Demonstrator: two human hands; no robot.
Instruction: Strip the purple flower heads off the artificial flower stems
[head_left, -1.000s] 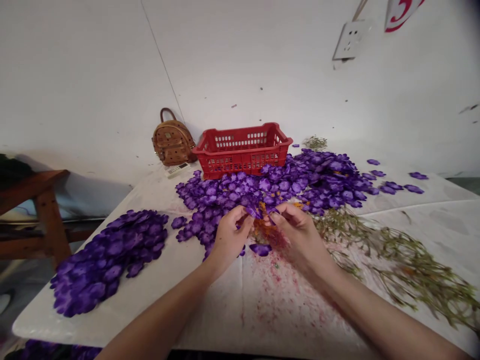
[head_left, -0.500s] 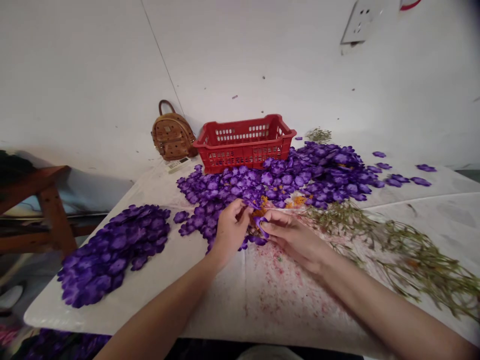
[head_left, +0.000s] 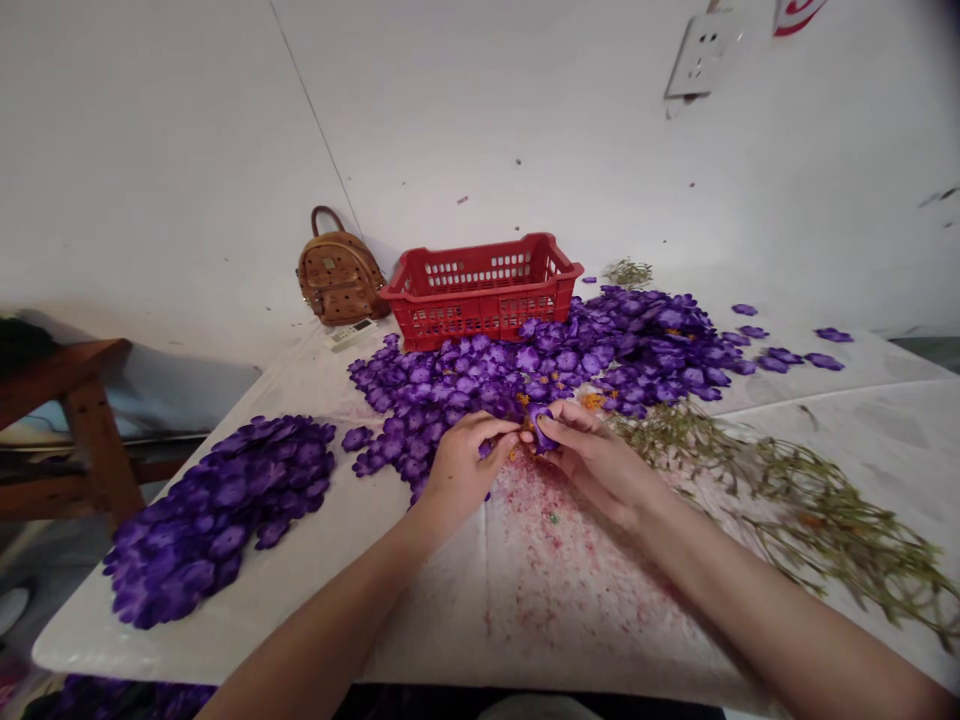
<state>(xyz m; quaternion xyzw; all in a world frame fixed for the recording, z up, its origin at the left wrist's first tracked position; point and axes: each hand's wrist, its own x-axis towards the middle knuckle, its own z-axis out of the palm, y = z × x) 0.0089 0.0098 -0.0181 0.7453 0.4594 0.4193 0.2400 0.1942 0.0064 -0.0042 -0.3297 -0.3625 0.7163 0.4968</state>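
Observation:
My right hand (head_left: 600,458) pinches a purple artificial flower (head_left: 543,430), its petals bent up between thumb and fingers. My left hand (head_left: 466,458) has its thumb and forefinger closed together, their tips meeting the flower's left side. Whatever is between those left fingertips is too small to make out. Behind both hands spreads a large heap of purple flower petals (head_left: 427,390), with small orange-yellow flower centres (head_left: 592,401) among them. To the right of my right hand lie green plastic stems (head_left: 817,500).
A red plastic basket (head_left: 484,300) stands behind the heap, beside a brown backpack (head_left: 341,275) and a remote control (head_left: 354,335). A second purple petal pile (head_left: 225,510) lies at the left of the white-covered table (head_left: 420,620). A wooden stool (head_left: 97,430) stands beyond the left edge.
My left fingertips have moved right and slightly down, coming together with the right hand's fingertips. The purple flower in my right hand has risen and shifted a little right.

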